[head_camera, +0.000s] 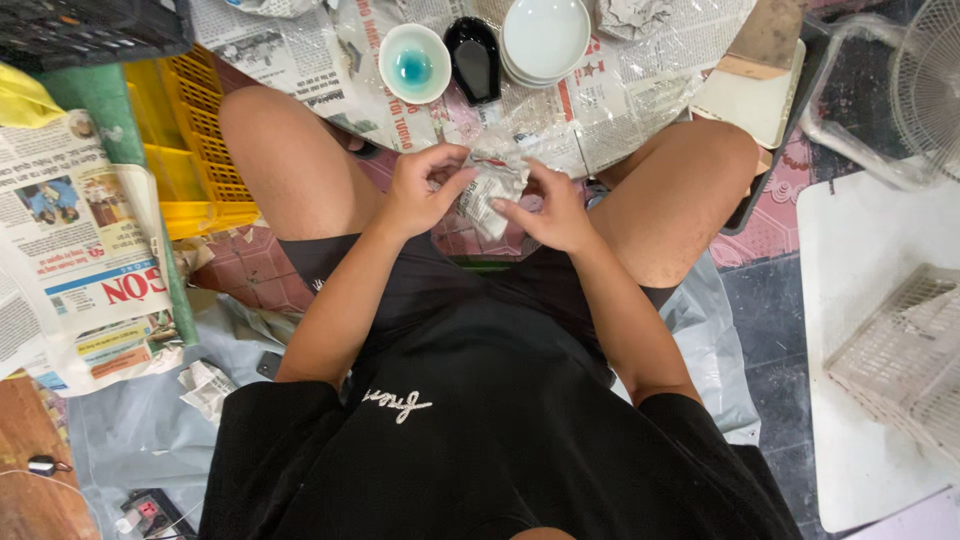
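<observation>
The person sits with knees apart, and both hands meet over a crumpled wad of newspaper (492, 185) held between the thighs; the left hand (425, 190) curls around the wad's left edge, fingers bent and pinching the paper near its top; the right hand (550, 212) lies against the wad's right side, thumb and fingertips pressed onto the paper. What the paper wraps cannot be told.

Just beyond the wad, away from the person, spread sheets of newspaper (610, 95) cover the floor; on them stand a small white bowl with a turquoise inside (414, 63), a black glossy spoon-shaped dish (473, 58) beside it, and a stack of white plates (545, 38) beside that; all three are apart from the wad and nothing lies between them and the hands.

Left of the wad, past the person's left knee, sits a yellow plastic crate (195, 150); farther left lies a pile of newspapers (80, 250). Right of the wad, past the right knee, a flat tan and cream board (755, 85) lies on the floor; farther right are a white fan (925, 80) and a white wire basket (900, 350).
</observation>
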